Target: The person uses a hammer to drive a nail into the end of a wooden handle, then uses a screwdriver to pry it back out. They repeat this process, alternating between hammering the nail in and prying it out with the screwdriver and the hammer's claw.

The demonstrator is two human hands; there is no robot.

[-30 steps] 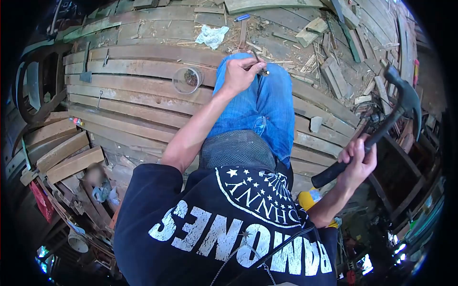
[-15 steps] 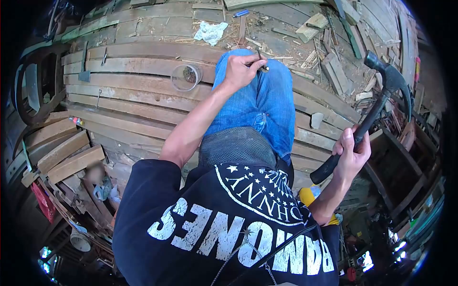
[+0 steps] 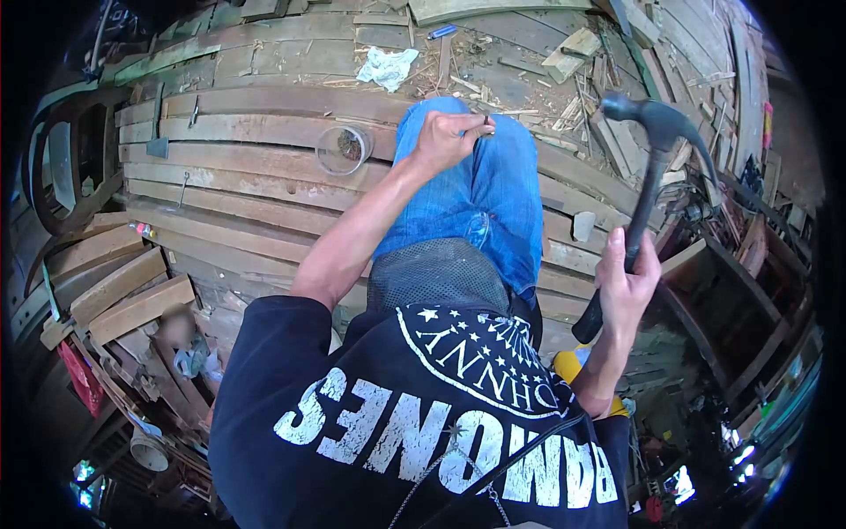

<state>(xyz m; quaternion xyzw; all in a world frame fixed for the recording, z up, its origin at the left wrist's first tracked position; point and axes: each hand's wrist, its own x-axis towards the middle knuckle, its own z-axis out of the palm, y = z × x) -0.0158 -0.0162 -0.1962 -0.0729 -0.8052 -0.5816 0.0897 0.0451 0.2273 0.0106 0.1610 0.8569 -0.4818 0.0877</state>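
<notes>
My left hand (image 3: 449, 139) is closed above my jeans-covered knees (image 3: 507, 167), pinching a small, slim dark piece (image 3: 486, 124) between thumb and fingers. Most of that piece is hidden, so its kind does not show. On the right, my right hand (image 3: 627, 271) is wrapped round the dark handle of a claw hammer (image 3: 656, 145). The hammer is held up, its head at the top and its claw pointing right. Left of my knees, a clear plastic tub (image 3: 330, 160) with small dark bits in it stands on the wooden slats (image 3: 238, 163).
Wood scraps (image 3: 617, 132) and splinters litter the floor beyond my knees. A white cloth (image 3: 386, 67) and a blue object (image 3: 442, 32) lie there too. Cut wooden blocks (image 3: 119, 286) are stacked at left. A wooden frame (image 3: 723, 317) stands at right.
The hammer has swung left and turned more upright as my right hand moved slightly left and up. My left hand has shifted a little, and less of the dark piece shows.
</notes>
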